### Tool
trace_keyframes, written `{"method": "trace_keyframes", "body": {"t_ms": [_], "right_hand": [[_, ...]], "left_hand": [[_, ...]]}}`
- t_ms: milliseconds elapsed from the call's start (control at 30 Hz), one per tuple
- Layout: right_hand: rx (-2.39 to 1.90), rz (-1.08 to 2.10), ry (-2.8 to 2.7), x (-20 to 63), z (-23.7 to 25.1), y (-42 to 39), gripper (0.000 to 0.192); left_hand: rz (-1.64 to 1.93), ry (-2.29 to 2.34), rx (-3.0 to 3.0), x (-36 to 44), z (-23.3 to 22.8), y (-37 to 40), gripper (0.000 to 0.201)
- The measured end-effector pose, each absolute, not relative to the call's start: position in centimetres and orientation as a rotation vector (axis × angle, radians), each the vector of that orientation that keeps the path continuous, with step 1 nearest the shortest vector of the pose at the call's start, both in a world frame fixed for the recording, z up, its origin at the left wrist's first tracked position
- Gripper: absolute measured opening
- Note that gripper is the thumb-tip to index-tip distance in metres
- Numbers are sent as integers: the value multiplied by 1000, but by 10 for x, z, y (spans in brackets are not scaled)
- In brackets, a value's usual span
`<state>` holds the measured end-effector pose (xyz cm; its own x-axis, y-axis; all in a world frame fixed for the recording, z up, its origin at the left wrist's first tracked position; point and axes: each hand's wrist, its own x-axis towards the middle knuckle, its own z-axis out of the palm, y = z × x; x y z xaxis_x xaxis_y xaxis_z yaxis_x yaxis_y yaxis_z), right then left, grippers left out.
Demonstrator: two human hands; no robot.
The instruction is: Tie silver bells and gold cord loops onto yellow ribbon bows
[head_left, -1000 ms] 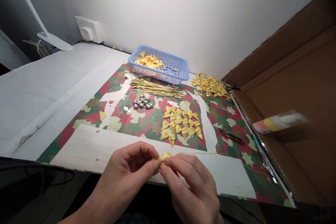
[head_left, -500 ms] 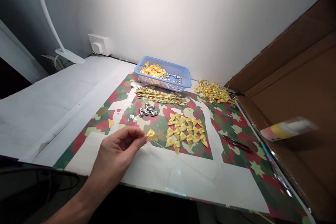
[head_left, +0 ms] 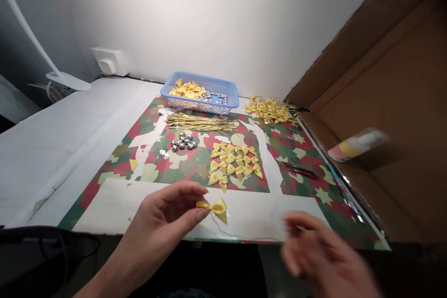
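My left hand (head_left: 171, 223) pinches one end of a yellow ribbon bow (head_left: 217, 208) between thumb and fingertips, above the front of the table. A thin pale string (head_left: 240, 236) trails from the bow's middle to the right. Near the string's far end is my right hand (head_left: 317, 251), smeared by motion, so I cannot make out its grip. Several more yellow bows (head_left: 236, 159) lie in rows beyond the held bow. To their left is a small cluster of silver jingle bells (head_left: 183, 142).
A blue basket (head_left: 199, 77) with yellow bows and silver bells stands by the wall. Gold twist ties (head_left: 199, 122) lie before it. A pile of yellow bows (head_left: 268, 110) sits rightward. Tweezers (head_left: 299, 170), a bottle (head_left: 356, 145) and a cardboard wall (head_left: 384, 74) are at right.
My right hand has come into view at the lower right. The held bow is nearer the table's front edge and more fully visible. The whole view has shifted slightly.
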<state>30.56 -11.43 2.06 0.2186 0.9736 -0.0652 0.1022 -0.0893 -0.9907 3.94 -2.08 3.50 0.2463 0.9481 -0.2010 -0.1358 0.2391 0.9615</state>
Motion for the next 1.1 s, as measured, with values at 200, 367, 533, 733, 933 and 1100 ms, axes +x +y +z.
{"method": "trace_keyframes", "body": {"t_ms": [200, 367, 533, 733, 933, 1100], "right_hand": [[-1277, 1229, -1425, 229, 46, -61, 29], [-1078, 848, -1471, 219, 37, -63, 16], [-1236, 1129, -1230, 215, 38, -69, 26], [-1326, 1191, -1150, 209, 42, -65, 32], [-1392, 1055, -1193, 225, 27, -64, 29], [-1429, 857, -1249, 243, 21, -61, 22]], "left_hand": [[878, 1014, 1013, 43, 44, -32, 13], [697, 766, 619, 41, 43, -25, 16], [681, 779, 681, 43, 45, -21, 18], [703, 859, 874, 41, 42, -20, 16], [751, 978, 838, 38, 32, -20, 21], [830, 1115, 989, 34, 27, -16, 20]]}}
